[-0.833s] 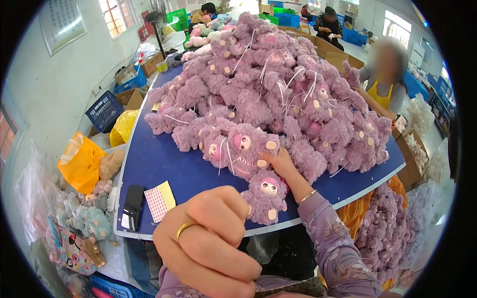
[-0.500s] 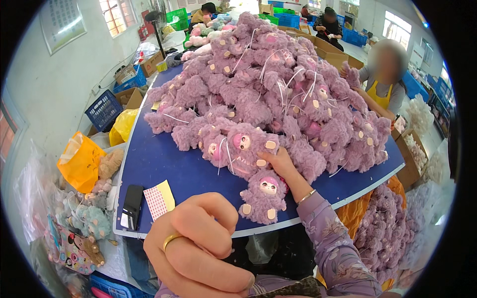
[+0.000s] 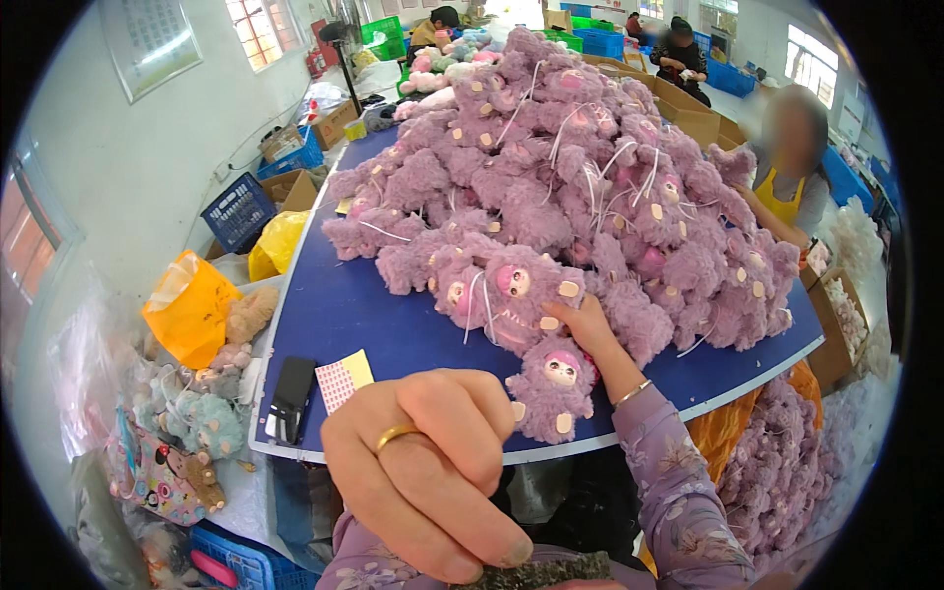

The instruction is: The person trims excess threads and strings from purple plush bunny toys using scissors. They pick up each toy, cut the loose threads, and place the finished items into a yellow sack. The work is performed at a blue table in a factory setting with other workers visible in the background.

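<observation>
My left hand [image 3: 423,462], with a gold ring, is raised close and large in the lower middle, its fingers curled. A flaky dark green strip [image 3: 551,570], looking like dried seaweed, lies at its fingertips and seems pinched there; the grip is partly hidden. At the pile's near edge my right hand [image 3: 585,323] is closed on a purple plush toy [image 3: 521,295] by its foot side, the fingers hidden behind. Just below that hand another purple plush toy [image 3: 554,388] sits face up near the table edge. White cords hang from several toys.
A big heap of purple plush toys [image 3: 531,167] covers most of the blue table [image 3: 324,265]. A black phone [image 3: 292,398] and a sticker sheet [image 3: 344,379] lie at the left. A person in a yellow apron [image 3: 782,197] stands at the right. Bagged toys [image 3: 777,462] are lower right.
The whole view has shifted, so the table and heap appear further right and slightly lower. My left hand stays curled near the dark strip; my right hand keeps hold of the plush toy.
</observation>
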`<state>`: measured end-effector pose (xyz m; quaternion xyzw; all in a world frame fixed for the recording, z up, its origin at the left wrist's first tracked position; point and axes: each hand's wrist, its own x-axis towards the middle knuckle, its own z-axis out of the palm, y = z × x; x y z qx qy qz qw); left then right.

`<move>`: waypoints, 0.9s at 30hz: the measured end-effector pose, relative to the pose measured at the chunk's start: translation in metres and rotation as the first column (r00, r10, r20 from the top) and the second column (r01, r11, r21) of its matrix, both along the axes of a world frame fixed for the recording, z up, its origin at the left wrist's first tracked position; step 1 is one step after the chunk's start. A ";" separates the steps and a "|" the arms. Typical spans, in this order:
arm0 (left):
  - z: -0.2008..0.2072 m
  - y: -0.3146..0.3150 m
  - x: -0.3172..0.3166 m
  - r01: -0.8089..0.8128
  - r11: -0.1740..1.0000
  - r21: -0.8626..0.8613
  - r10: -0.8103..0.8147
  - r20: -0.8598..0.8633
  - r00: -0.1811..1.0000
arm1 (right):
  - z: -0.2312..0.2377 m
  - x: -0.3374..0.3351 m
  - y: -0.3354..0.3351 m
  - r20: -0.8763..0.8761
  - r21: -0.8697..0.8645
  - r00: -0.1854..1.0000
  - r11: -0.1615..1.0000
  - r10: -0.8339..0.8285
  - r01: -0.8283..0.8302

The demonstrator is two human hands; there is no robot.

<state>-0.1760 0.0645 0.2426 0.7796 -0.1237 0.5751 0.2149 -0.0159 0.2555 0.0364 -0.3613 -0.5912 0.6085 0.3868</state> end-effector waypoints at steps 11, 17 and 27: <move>-0.003 0.019 0.029 0.312 0.947 0.075 -0.317 0.071 0.946 | 0.004 0.000 -0.002 0.019 -0.029 1.000 1.000 0.008 -0.007; -0.007 0.000 0.026 0.094 0.983 -0.156 -0.084 0.068 0.994 | 0.004 0.002 -0.002 0.019 -0.038 1.000 0.999 0.006 -0.005; -0.013 0.001 0.039 0.021 0.992 -0.123 0.018 0.306 0.952 | 0.005 -0.001 -0.003 0.016 -0.046 1.000 0.999 0.011 -0.010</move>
